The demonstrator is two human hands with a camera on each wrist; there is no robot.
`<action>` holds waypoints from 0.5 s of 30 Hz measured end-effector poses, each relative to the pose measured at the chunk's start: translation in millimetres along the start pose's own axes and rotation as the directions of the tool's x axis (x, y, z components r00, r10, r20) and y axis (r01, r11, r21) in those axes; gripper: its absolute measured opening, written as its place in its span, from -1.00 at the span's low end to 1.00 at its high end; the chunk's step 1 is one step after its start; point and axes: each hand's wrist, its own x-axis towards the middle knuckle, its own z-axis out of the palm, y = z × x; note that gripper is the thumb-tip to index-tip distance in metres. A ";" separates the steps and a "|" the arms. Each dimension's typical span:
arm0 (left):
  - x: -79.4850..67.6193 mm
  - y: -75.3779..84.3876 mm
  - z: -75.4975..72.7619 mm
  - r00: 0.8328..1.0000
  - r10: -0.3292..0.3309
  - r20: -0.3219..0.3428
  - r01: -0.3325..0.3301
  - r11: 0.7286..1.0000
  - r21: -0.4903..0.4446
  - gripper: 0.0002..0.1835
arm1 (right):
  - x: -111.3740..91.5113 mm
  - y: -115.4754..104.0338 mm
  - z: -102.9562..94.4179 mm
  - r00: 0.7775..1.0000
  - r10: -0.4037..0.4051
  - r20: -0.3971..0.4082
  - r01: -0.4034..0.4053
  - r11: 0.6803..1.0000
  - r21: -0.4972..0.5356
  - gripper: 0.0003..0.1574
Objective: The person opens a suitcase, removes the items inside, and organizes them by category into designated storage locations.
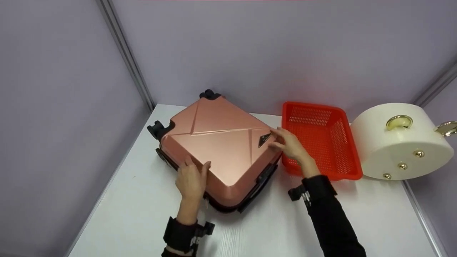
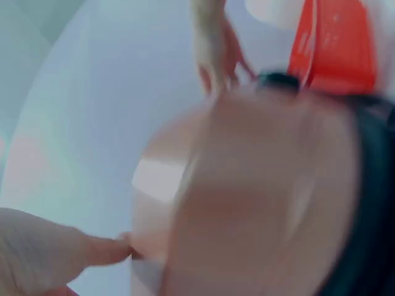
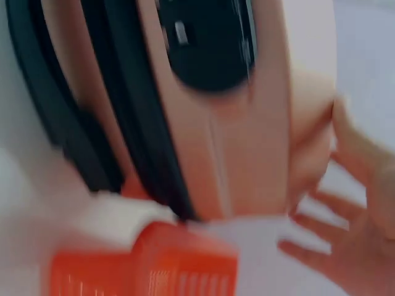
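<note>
Left hand (image 1: 191,178): fingers lying uncurled, thumb touching the pink suitcase's (image 1: 214,150) near-left edge | right hand (image 1: 290,144): fingers extending loosely, touching its right corner | suitcase lying on tabletop (image 1: 135,200) | red basket (image 1: 314,105) sitting just right | white round case (image 1: 375,134) resting beyond basket
</note>
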 end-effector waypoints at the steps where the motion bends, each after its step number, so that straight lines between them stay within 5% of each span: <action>1: 10.2 -4.6 -1.9 1.000 0.019 -0.010 -0.019 1.000 -0.008 -0.23 | -6.8 -7.0 7.2 0.998 0.005 -0.062 -0.005 1.000 -0.010 -0.28; 7: 82.0 -33.9 4.2 0.980 0.198 -0.037 -0.201 0.974 -0.103 -0.24 | -60.8 -69.2 67.8 0.933 -0.013 -0.361 -0.004 0.999 -0.046 -0.21; 10: 115.1 -46.5 10.7 0.973 0.232 0.024 -0.228 0.968 -0.108 -0.18 | -82.8 -97.6 97.6 0.911 -0.070 -0.406 0.027 0.993 -0.113 -0.07; 15: 152.0 -64.1 16.8 0.957 0.215 0.196 -0.205 0.976 -0.073 -0.07 | -97.7 -121.0 133.1 0.926 -0.089 -0.367 0.032 0.987 -0.159 0.04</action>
